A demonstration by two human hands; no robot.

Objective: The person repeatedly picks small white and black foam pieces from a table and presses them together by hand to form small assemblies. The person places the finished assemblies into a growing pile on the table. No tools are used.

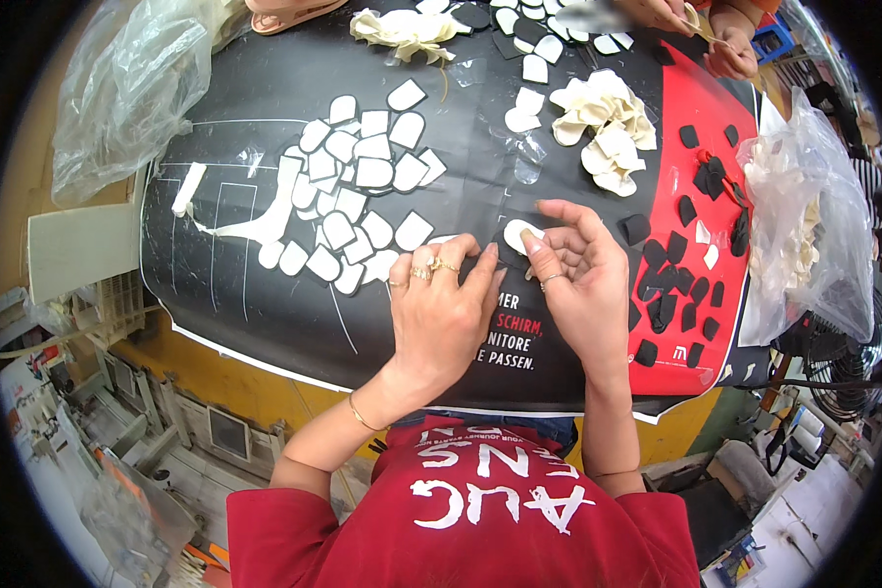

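My right hand (588, 279) pinches a small white rounded pad (521, 236) with dark material behind it; the thumb presses on its face. Just left of it is my left hand (438, 306), knuckles up and fingers bent, with thumb and index close together by the dark edge of the pad. Whatever lies between those fingertips is hidden. Left of my hands, many white arch-shaped pads with black borders (338, 230) are scattered on the black mat (294, 323). Small black pieces (671, 277) lie on the red part at the right.
Cream rounded pieces (608, 132) are heaped beyond my right hand, with another cream heap (402, 31) at the far edge. A white strip (255, 229) lies at the left. Plastic bags (127, 88) flank the mat. Another person's hands (730, 44) work at the far right.
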